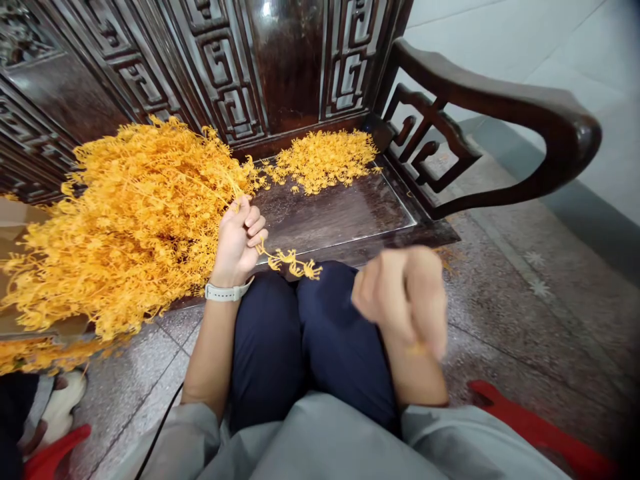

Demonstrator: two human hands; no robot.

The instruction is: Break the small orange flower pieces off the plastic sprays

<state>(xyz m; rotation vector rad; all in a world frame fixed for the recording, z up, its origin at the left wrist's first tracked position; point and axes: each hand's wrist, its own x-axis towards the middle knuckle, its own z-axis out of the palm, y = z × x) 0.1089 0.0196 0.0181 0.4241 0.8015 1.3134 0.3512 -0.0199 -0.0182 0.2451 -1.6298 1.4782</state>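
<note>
My left hand is closed around a yellow plastic strand, whose branched tips hang out to the right over my knees. It is at the right edge of a large heap of yellow strands. My right hand is raised over my right thigh, blurred, its fingers curled; a small yellow bit shows near its wrist, and what the fingers hold, if anything, cannot be made out. A smaller pile of loose yellow pieces lies at the back of the dark wooden bench seat.
The bench has a carved backrest and a curved armrest at the right. Red stool legs show beside me. Another person's shoe is at the lower left. A black cord crosses my left sleeve.
</note>
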